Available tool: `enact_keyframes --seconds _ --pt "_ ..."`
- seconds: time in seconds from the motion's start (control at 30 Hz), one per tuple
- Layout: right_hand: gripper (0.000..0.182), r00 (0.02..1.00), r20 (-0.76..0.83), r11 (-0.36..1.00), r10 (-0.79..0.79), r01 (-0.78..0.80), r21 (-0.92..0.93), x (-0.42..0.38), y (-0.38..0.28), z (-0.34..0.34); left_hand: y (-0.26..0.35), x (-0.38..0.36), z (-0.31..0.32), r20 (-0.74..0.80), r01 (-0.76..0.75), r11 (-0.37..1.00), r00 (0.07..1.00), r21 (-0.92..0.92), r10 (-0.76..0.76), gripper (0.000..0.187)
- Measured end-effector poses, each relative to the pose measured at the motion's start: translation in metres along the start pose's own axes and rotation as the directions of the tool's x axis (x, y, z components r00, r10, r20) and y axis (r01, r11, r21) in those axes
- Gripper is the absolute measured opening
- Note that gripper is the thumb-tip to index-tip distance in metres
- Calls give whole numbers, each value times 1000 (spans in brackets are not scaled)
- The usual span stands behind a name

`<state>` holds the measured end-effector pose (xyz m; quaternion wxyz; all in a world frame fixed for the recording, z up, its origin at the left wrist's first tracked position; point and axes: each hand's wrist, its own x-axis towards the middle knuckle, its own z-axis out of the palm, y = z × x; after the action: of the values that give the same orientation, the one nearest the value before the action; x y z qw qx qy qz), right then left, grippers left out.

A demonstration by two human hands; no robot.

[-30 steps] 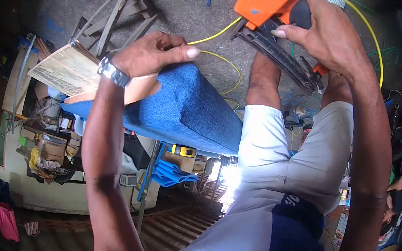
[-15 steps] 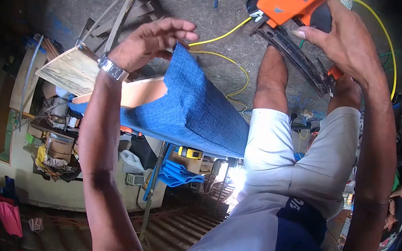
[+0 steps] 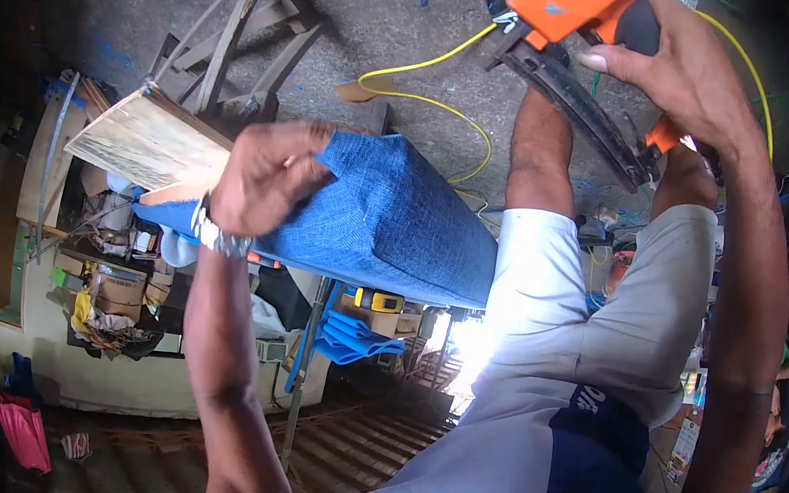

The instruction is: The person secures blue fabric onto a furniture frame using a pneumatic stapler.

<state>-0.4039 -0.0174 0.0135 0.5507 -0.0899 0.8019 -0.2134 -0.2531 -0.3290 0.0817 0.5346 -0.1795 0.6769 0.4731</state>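
Note:
My left hand (image 3: 270,177), with a metal watch on its wrist, is closed on the edge of blue fabric (image 3: 418,215). The fabric covers a long padded piece lying across the view, and a bare wooden board (image 3: 147,139) sticks out at its left end. In my right hand (image 3: 695,81) is an orange staple gun (image 3: 553,10), gripped by its handle. Its long dark magazine slants down toward my knee, apart from the fabric.
A yellow air hose (image 3: 432,101) curls over the concrete floor (image 3: 365,6). Wooden trestle legs (image 3: 233,39) stand at upper left. Beyond the padded piece are a yellow tape measure (image 3: 378,301), folded blue material (image 3: 344,339) and shelves of boxes (image 3: 118,291).
My left hand has gone from open above the fabric's raised corner to closed on its edge, drawing it toward the wood. My right hand and the staple gun have barely moved.

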Motion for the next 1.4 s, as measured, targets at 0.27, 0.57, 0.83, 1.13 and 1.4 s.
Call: enact_keyframes --seconds 0.27,0.57,0.83,1.13,1.4 --pt "73 951 79 924 -298 267 274 46 15 36 -12 -16 15 -201 -283 908 914 309 353 19" --pt "66 637 736 873 -231 -198 446 72 -63 9 7 -49 30 -263 -135 973 947 187 182 40" --pt "63 420 871 841 -255 -349 414 93 -87 2 -9 -53 53 -446 -170 879 809 446 383 73" --pt "57 311 924 974 -225 69 214 98 -128 -10 -15 -53 52 -457 -210 788 717 578 526 73" --pt "64 605 649 887 -461 335 318 93 -65 -11 41 -34 25 -656 7 974 740 228 148 68"
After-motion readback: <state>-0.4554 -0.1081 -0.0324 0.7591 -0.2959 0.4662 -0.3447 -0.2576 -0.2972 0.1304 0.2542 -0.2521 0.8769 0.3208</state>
